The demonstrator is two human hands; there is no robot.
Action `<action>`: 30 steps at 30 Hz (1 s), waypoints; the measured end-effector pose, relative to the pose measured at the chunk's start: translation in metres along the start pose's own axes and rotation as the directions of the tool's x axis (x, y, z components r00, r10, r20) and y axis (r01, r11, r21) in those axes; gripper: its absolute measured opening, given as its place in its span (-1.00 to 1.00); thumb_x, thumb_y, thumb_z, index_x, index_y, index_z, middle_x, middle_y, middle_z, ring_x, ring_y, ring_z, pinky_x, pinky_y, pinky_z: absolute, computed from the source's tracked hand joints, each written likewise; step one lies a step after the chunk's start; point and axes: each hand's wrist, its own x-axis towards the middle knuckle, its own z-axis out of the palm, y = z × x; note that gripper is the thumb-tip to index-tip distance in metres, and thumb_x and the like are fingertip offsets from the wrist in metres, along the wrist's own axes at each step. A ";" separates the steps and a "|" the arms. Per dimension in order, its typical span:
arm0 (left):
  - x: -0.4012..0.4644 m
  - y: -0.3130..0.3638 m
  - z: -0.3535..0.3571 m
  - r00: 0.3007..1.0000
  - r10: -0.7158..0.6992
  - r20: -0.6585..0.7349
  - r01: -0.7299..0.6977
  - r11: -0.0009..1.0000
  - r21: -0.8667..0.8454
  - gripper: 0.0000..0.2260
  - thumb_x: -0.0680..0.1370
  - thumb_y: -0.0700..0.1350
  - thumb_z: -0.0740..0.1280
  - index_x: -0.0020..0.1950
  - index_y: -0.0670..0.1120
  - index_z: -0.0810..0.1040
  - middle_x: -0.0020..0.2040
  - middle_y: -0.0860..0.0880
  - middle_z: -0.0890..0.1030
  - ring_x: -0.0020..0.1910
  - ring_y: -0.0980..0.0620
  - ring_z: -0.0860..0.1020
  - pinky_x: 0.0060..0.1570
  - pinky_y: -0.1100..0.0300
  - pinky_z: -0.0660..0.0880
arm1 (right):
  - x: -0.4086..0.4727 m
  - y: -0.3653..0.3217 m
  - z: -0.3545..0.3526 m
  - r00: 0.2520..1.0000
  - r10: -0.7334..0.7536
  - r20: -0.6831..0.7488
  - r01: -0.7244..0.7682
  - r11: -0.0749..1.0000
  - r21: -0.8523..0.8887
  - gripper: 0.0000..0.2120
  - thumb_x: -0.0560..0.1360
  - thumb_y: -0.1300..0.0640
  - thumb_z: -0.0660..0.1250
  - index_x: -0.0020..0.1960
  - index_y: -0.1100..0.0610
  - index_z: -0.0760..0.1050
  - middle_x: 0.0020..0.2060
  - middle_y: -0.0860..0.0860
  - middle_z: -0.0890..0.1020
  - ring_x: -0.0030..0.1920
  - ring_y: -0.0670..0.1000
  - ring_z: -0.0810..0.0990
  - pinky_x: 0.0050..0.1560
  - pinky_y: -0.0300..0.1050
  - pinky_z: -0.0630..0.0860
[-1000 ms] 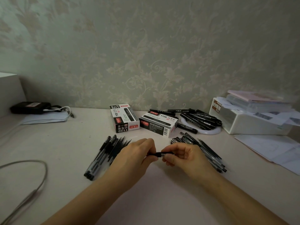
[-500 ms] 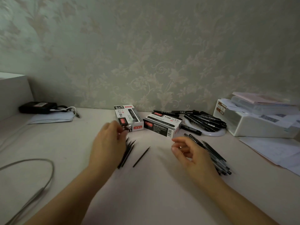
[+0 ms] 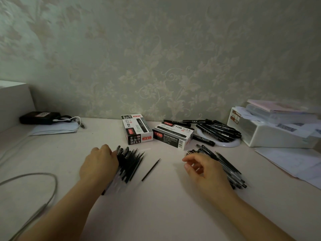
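A thin black pen refill (image 3: 150, 169) lies alone on the pale table (image 3: 156, 206) between my hands. My left hand (image 3: 99, 162) rests against the left side of a pile of black pens (image 3: 131, 162). Its fingers bend onto the pens' upper ends and their tips are hidden. My right hand (image 3: 205, 169) hovers with loosely curled fingers and holds nothing. It sits just in front of a second pile of pens (image 3: 229, 169), which it partly covers.
Two black-and-white marker boxes (image 3: 137, 129) (image 3: 172, 136) lie by the wall. Black markers (image 3: 218, 131) sit on a white ring. A white container (image 3: 271, 131) and papers (image 3: 295, 162) are at right. A grey cable (image 3: 34, 188) and black pouch (image 3: 40, 117) are at left.
One second ago both hands held a pen together at the centre. They have parted: the refill lies on the table, the left hand went to the left pile, the right hand drew back.
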 end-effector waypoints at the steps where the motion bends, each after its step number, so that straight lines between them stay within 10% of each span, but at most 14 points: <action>1: -0.002 0.002 -0.001 1.000 0.004 -0.010 -0.004 1.000 0.013 -0.67 0.63 0.06 0.10 0.15 -0.16 0.47 0.07 -0.19 0.47 0.04 -0.23 0.49 0.06 -0.07 0.49 | 0.001 0.002 -0.002 1.000 -0.005 -0.020 0.004 0.997 -0.078 -0.87 0.51 0.18 0.41 0.01 -0.01 0.60 -0.19 -0.20 0.56 -0.19 -0.18 0.55 -0.20 -0.39 0.49; 9: -0.026 0.033 -0.004 0.916 0.338 -0.218 -0.338 0.940 0.038 -0.76 0.57 0.03 0.25 0.18 -0.04 0.50 0.07 -0.05 0.47 0.04 -0.07 0.45 -0.06 0.05 0.47 | 0.004 0.009 -0.011 0.998 0.038 -0.041 -0.054 0.836 -0.546 -0.83 0.54 0.02 0.33 0.11 0.03 0.54 0.01 -0.05 0.50 0.04 -0.02 0.46 0.00 -0.17 0.44; 30: -0.064 0.059 0.026 0.717 0.697 0.008 -0.662 0.684 -0.305 -0.93 0.54 -0.02 0.30 -0.09 0.06 0.57 -0.22 0.15 0.48 -0.28 0.20 0.45 -0.28 0.44 0.34 | 0.010 -0.009 -0.013 0.982 0.114 0.150 0.008 0.769 -0.639 -0.67 0.59 -0.16 0.22 0.14 0.08 0.45 0.08 -0.02 0.56 0.09 -0.01 0.53 -0.06 -0.18 0.39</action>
